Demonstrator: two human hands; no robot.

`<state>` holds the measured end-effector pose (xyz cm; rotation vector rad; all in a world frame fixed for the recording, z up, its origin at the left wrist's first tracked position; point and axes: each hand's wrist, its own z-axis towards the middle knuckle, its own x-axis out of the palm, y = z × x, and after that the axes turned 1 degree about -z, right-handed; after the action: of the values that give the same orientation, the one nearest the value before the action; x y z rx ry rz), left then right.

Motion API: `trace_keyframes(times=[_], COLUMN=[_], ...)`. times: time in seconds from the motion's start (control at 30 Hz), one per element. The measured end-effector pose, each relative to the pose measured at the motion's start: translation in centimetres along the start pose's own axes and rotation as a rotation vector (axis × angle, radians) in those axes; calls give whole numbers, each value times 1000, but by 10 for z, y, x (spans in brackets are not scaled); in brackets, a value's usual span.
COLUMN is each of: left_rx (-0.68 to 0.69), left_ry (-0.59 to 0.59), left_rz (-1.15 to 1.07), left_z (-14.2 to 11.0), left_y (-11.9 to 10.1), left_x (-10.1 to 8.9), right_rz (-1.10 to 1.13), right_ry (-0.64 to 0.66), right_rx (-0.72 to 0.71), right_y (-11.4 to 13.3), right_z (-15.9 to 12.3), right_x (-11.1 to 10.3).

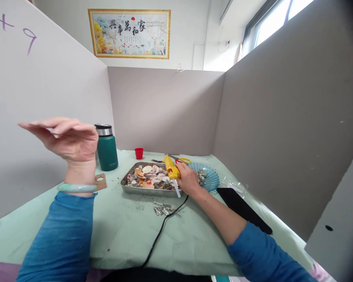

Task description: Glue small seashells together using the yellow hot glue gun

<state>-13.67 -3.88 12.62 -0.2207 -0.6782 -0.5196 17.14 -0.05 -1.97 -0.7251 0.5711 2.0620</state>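
Note:
My left hand (72, 139) is raised at the left, fingers stretched out sideways, with nothing visible in it. A pale green bangle (76, 188) circles that wrist. My right hand (190, 178) is closed on a yellow glue gun (171, 167) above the right side of a metal tray (147, 190). A whitish glue stick (176, 188) sticks out of the gun's back end, and its black cord (161, 229) runs toward the near table edge. Seashells (148, 176) of several colours fill the tray. Just behind lie scissors (182, 159) with yellow and red handles.
A green bottle (107, 150) stands beyond my left wrist, near a brown card (101, 181). Farther back is a red cup (139, 153). A blue plate (213, 178) holds small pieces. Metal clips (164, 209) lie before the tray; a black strip (244, 209) lies right. Grey panels (164, 109) enclose the table.

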Motion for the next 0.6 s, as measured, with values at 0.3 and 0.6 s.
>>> trace_keyframes(times=[0.3, 0.6], left_rx=[-846, -804], left_ry=[447, 907], left_rz=[664, 1307], left_z=[-35, -71], left_y=[82, 125], left_x=[-27, -69], right_rz=[3, 20], right_ry=[1, -12], right_rx=[14, 6], right_y=[-1, -2], right_z=[0, 0], right_x=[3, 3])
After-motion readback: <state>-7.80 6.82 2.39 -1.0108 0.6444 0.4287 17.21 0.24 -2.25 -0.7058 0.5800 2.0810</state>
